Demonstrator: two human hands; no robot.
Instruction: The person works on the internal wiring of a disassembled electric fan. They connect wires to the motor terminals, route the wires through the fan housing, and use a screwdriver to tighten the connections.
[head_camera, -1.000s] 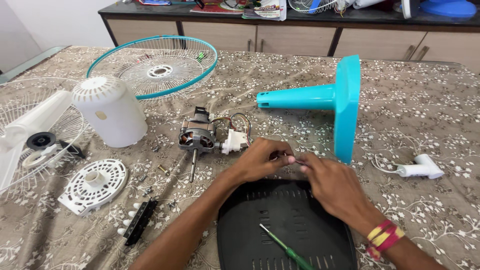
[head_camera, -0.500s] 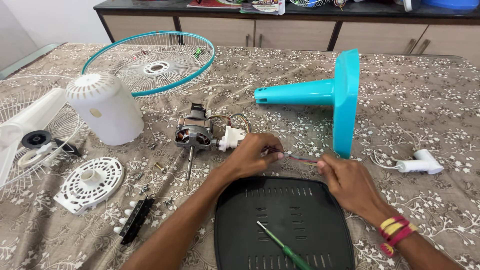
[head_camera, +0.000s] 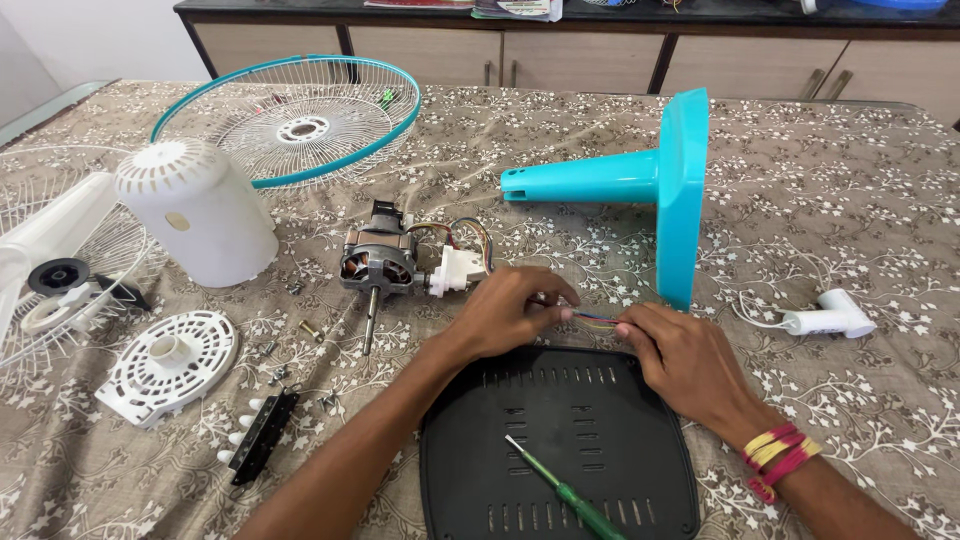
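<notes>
Patterned brown cloth (head_camera: 850, 200) covers the whole table, with a dark-topped cabinet (head_camera: 600, 45) running along the far wall. From my remote seat I see both hands meeting over a thin bundle of coloured wires (head_camera: 597, 320), stretched level just beyond the far edge of a black slotted plate (head_camera: 560, 440). My left hand (head_camera: 515, 312) has its fingertips pinched narrow on one end of the wires, knuckles curled over. My right hand (head_camera: 680, 360) pinches the other end in the same tight way; red and yellow thread bands (head_camera: 778, 458) circle that wrist.

A green-handled screwdriver (head_camera: 565, 492) lies at a slant on the plate, near its front edge, apart from both hands. Just left of the left hand sits a small white switch block (head_camera: 455, 270) with looping wires, touching the fan motor (head_camera: 378, 265), whose shaft points toward me. Behind the right hand a turquoise fan stand (head_camera: 640, 180) lies on its side, its base upright on edge. A white plug (head_camera: 830, 318) with its cord rests to the right.

Further left stand a white motor cover (head_camera: 195, 215), a round white vented disc (head_camera: 170, 362) and a black key strip with white buttons (head_camera: 262, 435). Loose screws (head_camera: 308, 328) are scattered between them. A turquoise-rimmed wire grille (head_camera: 290, 120) lies flat at the back left, and a second white grille (head_camera: 50, 260) holds a blade piece at the left edge.
</notes>
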